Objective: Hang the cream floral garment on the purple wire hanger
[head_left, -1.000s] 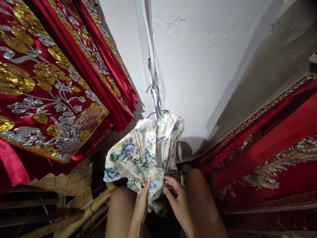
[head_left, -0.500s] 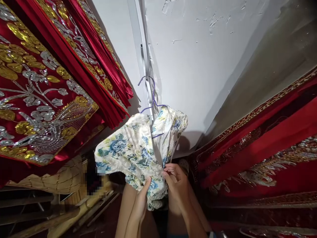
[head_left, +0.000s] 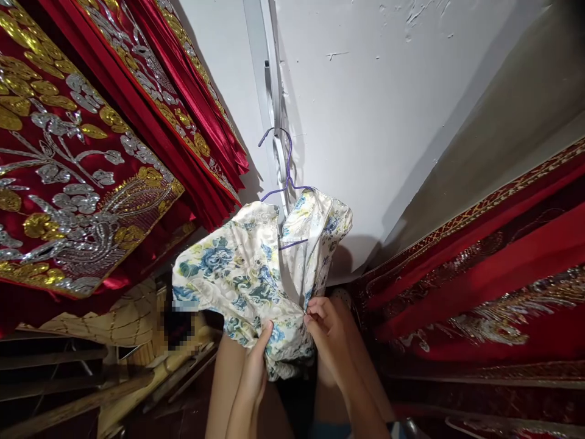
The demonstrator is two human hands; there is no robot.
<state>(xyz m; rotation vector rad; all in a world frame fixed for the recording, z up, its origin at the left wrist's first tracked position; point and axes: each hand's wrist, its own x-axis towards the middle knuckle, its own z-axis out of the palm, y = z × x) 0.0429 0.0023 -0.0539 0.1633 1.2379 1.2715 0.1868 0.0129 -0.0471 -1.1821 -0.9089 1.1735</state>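
A cream blouse [head_left: 249, 268] with blue and green flowers hangs in front of me on a purple hanger [head_left: 289, 160], its neck opening spread in a V. My left hand [head_left: 256, 360] grips the lower part of the blouse, thumb on the front and the other fingers hidden behind the cloth. At the bottom of the V, my right hand [head_left: 325, 326] pinches the edge of the opening between thumb and fingers. Whether a small fastener sits in that pinch is too small to tell. The hanger's lower bar shows inside the neck.
A white metal strip [head_left: 270, 91] runs down the white wall [head_left: 365, 122], and the hanger hooks onto it. Red embroidered cloths hang at left [head_left: 82, 158] and right [head_left: 493, 292]. A wooden frame [head_left: 123, 390] stands low on the left. My bare legs are below the blouse.
The view has shifted slightly, and the blouse appears a little larger. Both hands keep their hold on the cloth, with the right hand still pinching at the base of the opening.
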